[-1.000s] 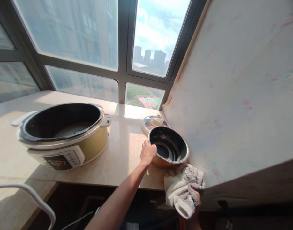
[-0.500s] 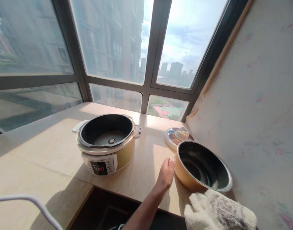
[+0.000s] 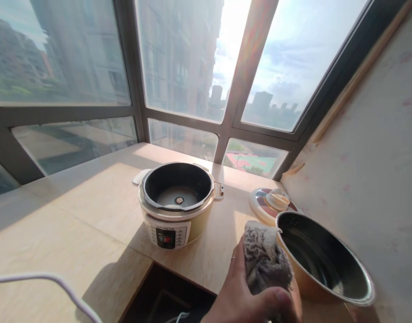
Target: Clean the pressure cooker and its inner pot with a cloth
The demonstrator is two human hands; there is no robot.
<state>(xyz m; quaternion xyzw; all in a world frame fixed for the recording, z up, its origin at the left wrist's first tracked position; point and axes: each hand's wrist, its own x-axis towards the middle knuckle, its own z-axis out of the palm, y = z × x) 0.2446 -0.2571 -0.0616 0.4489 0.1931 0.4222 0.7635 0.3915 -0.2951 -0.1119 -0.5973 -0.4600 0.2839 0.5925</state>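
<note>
My left hand (image 3: pixel 246 287) is at the bottom centre, its fingers and thumb closed round a grey and cream cloth (image 3: pixel 265 258). The cloth is pressed against the outer left side of a gold inner pot (image 3: pixel 327 269) with a dark inside, which stands on the wooden counter (image 3: pixel 91 224) near the right wall. My right hand does not show. An electric cooker base (image 3: pixel 175 206), cream and gold with a control panel in front, stands open and without a pot in the middle of the counter.
The cooker's round lid (image 3: pixel 271 204) lies on the counter just behind the gold pot. A pale wall (image 3: pixel 377 157) rises on the right and large windows (image 3: pixel 179 58) run behind. A white cable (image 3: pixel 58 287) curves at the bottom left. A dark gap (image 3: pixel 165 296) opens below the counter's front edge.
The view has swung left and up. The cloth, earlier low at the right, is now in my left hand against the pot's side. My left hand has come nearer to me.
</note>
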